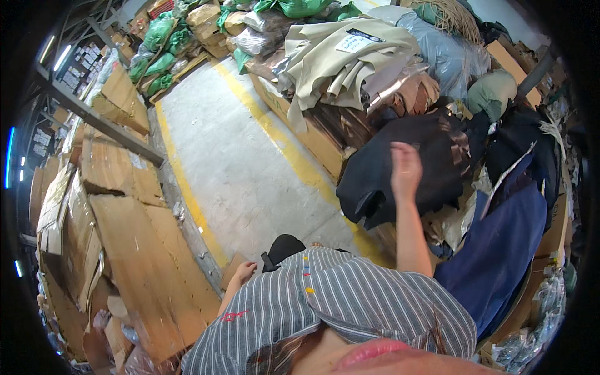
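Observation:
My right hand (406, 172) is raised over a black leather hide (375, 169) spread on the pile to my right. Its fingers are stretched out and slightly smeared; nothing shows in them, and I cannot tell if they touch the hide. My left hand (245, 271) hangs low beside my body, its fingers loosely bent and apart, with nothing visible in it. Near it is a small brown cardboard piece (232, 266). Beyond the black hide, folded beige hides (350, 56) with a white label (358, 41) lie on the heap. A dark blue sheet of material (494, 250) drapes at the right.
A grey floor (237, 150) with yellow lines (269, 125) runs ahead between the piles. Large cardboard boxes (144, 250) and a metal beam (100, 119) border the left. Green bags (159, 31) and plastic-wrapped bundles (437, 56) stand farther off. Clear plastic (531, 331) lies at lower right.

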`<state>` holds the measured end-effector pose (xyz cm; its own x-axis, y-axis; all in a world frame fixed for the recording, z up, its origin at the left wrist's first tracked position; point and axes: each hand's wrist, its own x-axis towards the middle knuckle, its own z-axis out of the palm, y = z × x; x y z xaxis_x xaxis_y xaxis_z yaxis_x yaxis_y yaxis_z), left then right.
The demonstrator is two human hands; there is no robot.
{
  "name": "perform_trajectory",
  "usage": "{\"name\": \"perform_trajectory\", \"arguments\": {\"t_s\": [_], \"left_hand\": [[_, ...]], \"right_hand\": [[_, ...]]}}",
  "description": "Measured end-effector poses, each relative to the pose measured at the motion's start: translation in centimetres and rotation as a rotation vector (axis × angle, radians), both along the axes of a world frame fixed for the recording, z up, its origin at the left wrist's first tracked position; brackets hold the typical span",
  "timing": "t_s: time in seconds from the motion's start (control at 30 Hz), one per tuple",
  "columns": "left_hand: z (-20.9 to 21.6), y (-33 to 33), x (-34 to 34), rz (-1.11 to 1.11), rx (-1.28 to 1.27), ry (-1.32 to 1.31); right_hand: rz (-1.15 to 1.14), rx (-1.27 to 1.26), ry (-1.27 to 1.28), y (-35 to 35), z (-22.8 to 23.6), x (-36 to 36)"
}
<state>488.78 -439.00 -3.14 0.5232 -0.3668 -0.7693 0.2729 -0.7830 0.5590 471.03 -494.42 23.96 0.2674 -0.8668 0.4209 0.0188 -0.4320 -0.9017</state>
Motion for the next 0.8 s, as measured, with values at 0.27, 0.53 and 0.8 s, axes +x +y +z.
{"name": "perform_trajectory", "arguments": {"t_s": [0.27,0.53,0.8], "left_hand": [[-3.5,-6.4,16.7,-0.112,0.191,-0.187],[-5.0,-29.3,45.4,-0.468,0.172,-0.295],[7.6,-62.5,60.5,-0.279,-0.333,-0.285]], "right_hand": [[0.403,0.012,0.288,-0.9,-7.6,21.8],[0.021,0.192,0.335,-17.4,-7.1,28.6],[-0.345,0.152,0.266,-30.2,-10.3,35.6]]}}
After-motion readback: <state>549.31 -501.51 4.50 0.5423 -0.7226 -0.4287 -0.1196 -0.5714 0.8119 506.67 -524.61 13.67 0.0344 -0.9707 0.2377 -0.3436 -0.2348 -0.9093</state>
